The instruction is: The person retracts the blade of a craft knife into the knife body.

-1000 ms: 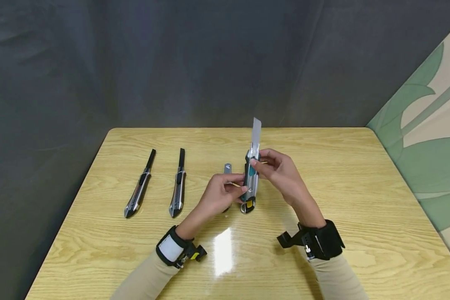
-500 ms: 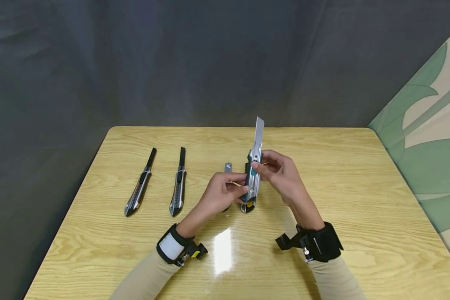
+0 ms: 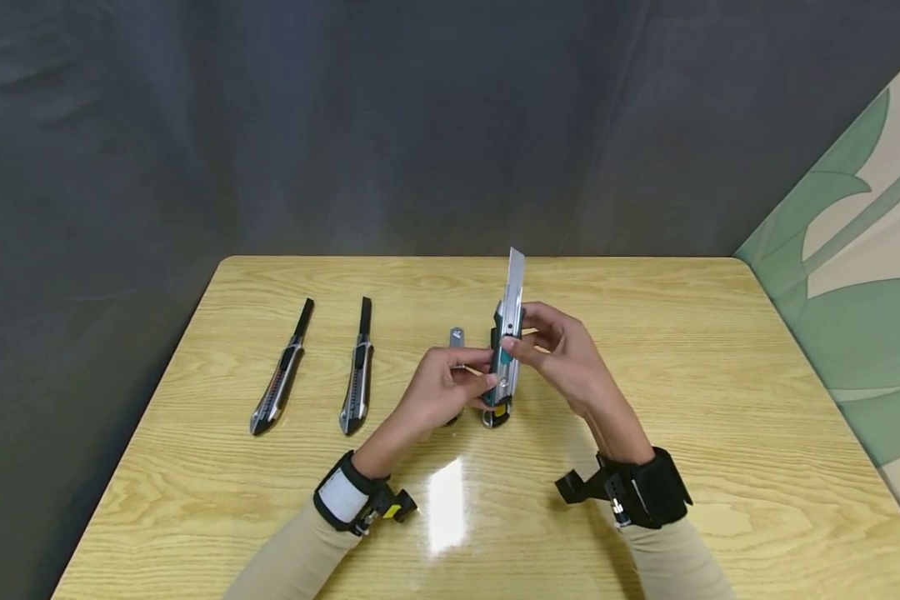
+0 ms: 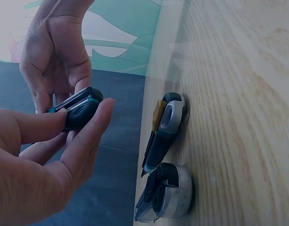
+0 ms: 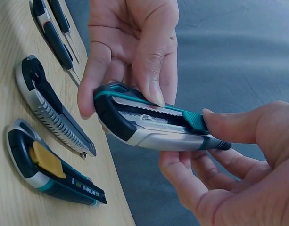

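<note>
Left hand [image 3: 447, 386] pinching utility knife [image 5: 170, 140] low, right hand [image 3: 570, 358] higher, thumb on slider [image 5: 195, 121]

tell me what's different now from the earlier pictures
The right hand has drawn the green slider down toward the lower end of the held knife, and its blade now sticks out less. Nothing was taken hold of or let go: the left hand still grips the held knife, and the other knives lie where they were.
</note>
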Demonstrator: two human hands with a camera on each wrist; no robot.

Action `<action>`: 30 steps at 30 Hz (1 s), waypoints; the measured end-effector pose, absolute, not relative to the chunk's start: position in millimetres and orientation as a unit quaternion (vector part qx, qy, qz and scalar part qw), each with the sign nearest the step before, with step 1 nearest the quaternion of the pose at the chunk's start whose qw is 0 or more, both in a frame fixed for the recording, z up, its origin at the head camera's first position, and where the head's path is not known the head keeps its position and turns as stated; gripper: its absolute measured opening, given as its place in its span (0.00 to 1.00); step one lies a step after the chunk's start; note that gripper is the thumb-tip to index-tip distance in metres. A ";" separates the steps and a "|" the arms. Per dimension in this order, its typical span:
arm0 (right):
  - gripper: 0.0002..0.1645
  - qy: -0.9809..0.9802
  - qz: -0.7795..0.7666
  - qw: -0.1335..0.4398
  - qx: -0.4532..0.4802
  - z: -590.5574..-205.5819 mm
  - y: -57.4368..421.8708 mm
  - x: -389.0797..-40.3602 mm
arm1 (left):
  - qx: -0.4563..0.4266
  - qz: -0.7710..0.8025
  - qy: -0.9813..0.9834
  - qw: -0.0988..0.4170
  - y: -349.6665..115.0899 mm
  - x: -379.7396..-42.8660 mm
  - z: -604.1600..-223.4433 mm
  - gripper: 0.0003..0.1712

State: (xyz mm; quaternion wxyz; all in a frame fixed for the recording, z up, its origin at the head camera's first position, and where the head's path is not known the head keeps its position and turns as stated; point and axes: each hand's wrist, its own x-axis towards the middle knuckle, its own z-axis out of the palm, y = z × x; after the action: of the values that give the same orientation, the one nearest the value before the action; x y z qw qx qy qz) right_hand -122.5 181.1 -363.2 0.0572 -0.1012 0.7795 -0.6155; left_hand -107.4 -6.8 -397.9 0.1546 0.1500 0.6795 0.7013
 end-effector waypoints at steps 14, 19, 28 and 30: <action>0.24 0.789 -0.607 0.051 -0.085 -364.9 182.4 -119.8 | 0.140 0.699 0.685 0.154 -6.6 -107.3 -395.1 0.19; 0.25 0.771 -0.630 0.066 -0.067 -366.9 181.8 -117.5 | 0.135 0.692 0.694 0.147 -6.1 -106.3 -395.8 0.20; 0.22 0.778 -0.620 0.049 -0.088 -362.1 182.3 -120.0 | 0.141 0.694 0.690 0.148 -4.3 -108.2 -395.7 0.21; 0.22 0.781 -0.615 0.044 -0.099 -359.9 183.0 -121.0 | 0.146 0.697 0.686 0.148 -4.0 -109.2 -395.4 0.22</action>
State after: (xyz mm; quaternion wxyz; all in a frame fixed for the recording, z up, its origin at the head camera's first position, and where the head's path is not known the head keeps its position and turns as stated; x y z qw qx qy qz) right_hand -121.0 183.0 -359.9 0.0444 -0.0990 0.7812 -0.6147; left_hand -109.2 -4.0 -395.4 0.1482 0.1461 0.6857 0.6975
